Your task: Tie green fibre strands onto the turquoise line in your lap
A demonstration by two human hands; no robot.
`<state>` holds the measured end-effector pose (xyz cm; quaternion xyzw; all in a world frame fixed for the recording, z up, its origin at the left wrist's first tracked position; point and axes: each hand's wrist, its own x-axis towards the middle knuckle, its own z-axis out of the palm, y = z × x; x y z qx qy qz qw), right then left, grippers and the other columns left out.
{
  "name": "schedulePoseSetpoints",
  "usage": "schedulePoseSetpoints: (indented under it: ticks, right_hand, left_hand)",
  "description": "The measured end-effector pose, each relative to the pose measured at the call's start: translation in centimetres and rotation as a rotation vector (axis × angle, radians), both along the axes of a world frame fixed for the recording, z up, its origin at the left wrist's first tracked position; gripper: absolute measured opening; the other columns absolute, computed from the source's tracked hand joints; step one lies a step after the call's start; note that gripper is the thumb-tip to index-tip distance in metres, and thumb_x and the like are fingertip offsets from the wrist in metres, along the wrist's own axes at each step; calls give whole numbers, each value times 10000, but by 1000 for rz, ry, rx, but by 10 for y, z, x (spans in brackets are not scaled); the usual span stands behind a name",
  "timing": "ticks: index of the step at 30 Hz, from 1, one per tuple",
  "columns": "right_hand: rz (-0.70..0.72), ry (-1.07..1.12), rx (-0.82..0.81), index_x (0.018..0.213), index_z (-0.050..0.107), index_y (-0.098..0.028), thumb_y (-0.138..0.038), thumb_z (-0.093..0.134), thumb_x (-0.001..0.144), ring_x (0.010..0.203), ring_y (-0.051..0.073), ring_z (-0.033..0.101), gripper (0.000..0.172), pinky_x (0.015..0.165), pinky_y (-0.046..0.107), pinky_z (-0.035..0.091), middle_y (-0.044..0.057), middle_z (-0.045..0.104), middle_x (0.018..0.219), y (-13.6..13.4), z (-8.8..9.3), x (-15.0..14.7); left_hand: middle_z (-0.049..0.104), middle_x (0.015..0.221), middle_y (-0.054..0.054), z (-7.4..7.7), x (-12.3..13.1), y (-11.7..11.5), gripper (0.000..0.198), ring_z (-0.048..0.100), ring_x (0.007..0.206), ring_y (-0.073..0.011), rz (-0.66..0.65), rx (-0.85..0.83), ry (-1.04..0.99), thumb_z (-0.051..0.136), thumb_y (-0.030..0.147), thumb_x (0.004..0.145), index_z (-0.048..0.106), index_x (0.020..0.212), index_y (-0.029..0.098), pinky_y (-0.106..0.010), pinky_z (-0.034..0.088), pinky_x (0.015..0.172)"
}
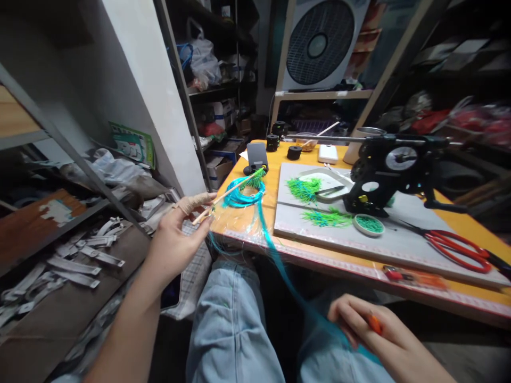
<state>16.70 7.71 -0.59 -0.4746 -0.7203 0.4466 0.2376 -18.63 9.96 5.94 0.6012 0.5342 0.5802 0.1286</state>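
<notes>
Right hand (361,324) clasped orange item (375,323) against blue strands (273,251) — apparently drawing; left hand (183,229) pinched stick (235,189) — steady tension likely needed next.

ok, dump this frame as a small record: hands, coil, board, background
left hand: pinching a thin pale stick; green bristly piece by its far end, attachment unclear
right hand: low over the lap, closed around an orange object, mostly hidden
coil: teal coil on yellow table; teal strands run over the edge toward right hand
board: gray board with two green bunches, dish of green bits, black cranked machine, red-handled scissors
background: box fan, cluttered shelves
</notes>
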Motion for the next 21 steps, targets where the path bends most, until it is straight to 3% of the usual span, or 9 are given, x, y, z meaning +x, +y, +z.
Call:
schedulePoseSetpoints:
  ticks: [3,12,15,21]
  right_hand:
    - [-41,-8,13,728,642,-202,-528,451,967,588,164,519,447,549,253,434,8,528,611,-2,-5,11]
    - [-189,-13,-43,905,668,-218,-545,498,937,696,189,594,370,630,248,491,40,643,782,-5,-14,34]
    - [-321,-19,76,939,623,-233,-544,541,908,664,190,594,322,598,253,500,19,616,740,-3,-12,47]
    - [-517,-247,469,732,598,-238,-496,480,945,546,197,595,354,529,295,471,18,615,617,12,3,96]
  left_hand:
    - [757,1065,-56,1,3,5,259,703,989,-229,-14,7,-60,727,189,811,737,1068,216,-411,543,966]
    - [789,880,-15,11,15,7,139,747,876,-200,96,-70,-122,790,215,725,756,859,206,-300,600,875]
    - [794,861,-24,12,17,8,151,748,837,-200,126,-96,-157,814,252,707,761,841,206,-266,612,800]
    - [784,789,-5,15,27,10,190,721,736,-172,170,-113,-248,869,278,641,767,785,209,-228,598,695]
